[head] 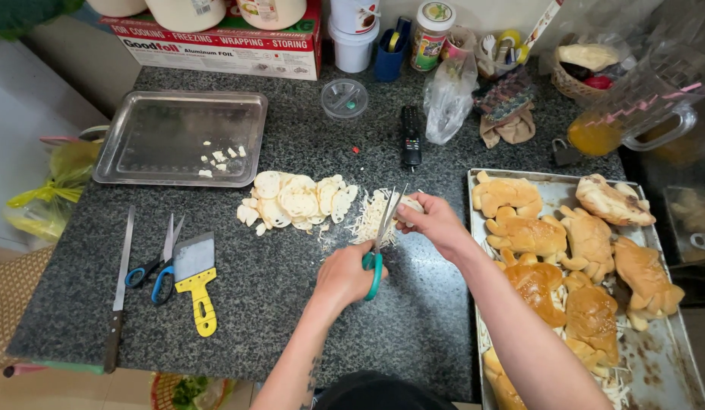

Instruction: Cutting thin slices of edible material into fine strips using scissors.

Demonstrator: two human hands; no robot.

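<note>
Snipping a white slice (pixel 408 203) pinched in the right hand (pixel 436 222) fingers, left hand (pixel 345 275) fingers clamped on scissors (pixel 380 237); shreds (pixel 371 220) beneath; next cut needs feeding the slice between the blades

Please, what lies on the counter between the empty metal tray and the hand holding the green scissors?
In the head view, a pile of pale round slices lies on the dark counter between the metal tray and the left hand holding the green scissors.

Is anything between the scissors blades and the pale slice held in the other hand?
Nothing visible. The left hand works the teal-handled scissors, whose blades reach the pale slice pinched in the right hand, above the heap of thin white shreds on the speckled dark stone counter.
</note>
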